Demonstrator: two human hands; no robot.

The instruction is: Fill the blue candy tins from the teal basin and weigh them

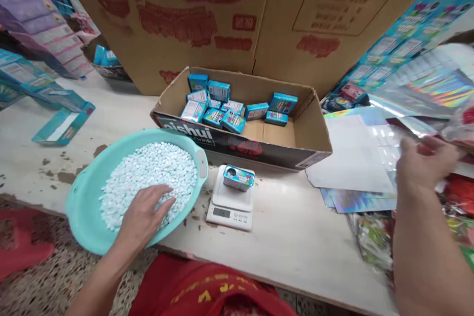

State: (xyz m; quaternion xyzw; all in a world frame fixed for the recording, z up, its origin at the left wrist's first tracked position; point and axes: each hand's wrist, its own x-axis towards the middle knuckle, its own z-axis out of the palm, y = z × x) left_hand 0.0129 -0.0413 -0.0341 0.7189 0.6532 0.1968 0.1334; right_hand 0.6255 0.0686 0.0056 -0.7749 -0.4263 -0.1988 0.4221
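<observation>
My left hand (pixel 148 210) lies on small pale mints or candies (pixel 163 163) that fill much of an oval turquoise basin (pixel 83 217). Its thumb and index finger are apart, and the other fingertips are partly hidden. To the basin's right, a small blue tin (pixel 239 178), its round opening showing dark, stands on a white digital scale (pixel 231 203). Out at the far right, my right hand (pixel 424 163) is blurred, its fingers curled in beside a dark and silvery shiny edge (pixel 416 126). What they pinch cannot be made out.
Behind the scale, an open cardboard tray (pixel 225 142) holds several small blue boxes (pixel 233 121). A large carton (pixel 222 19) stands behind it. White and holographic sheets (pixel 348 153) lie at right. Flattened blue packaging (pixel 64 123) is at left. A red stool (pixel 22 242) stands below.
</observation>
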